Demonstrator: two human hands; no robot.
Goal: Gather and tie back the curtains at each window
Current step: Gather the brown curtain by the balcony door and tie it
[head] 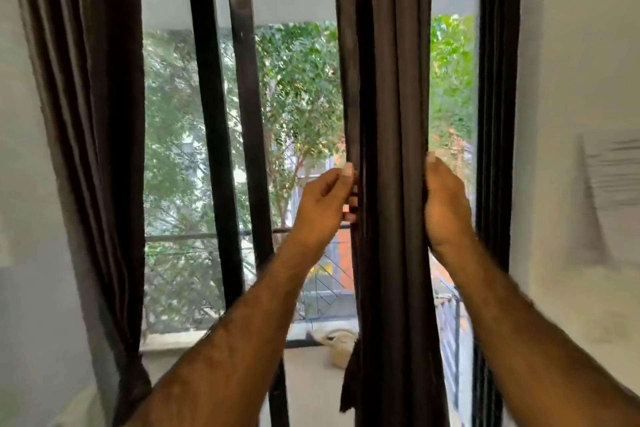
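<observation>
Bunching dark curtain btwn hands: left grip pinches its edge, right grip clamps other side.

Green trees are seen beyond the fingers; a pale bag is spotted on the floor below them.

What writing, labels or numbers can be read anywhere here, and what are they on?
None can be read.
The sheet of paper on the right wall shows faint lines, too blurred to make out.
The brown curtain, which the left hand and right hand grip, bears no lettering.
</observation>
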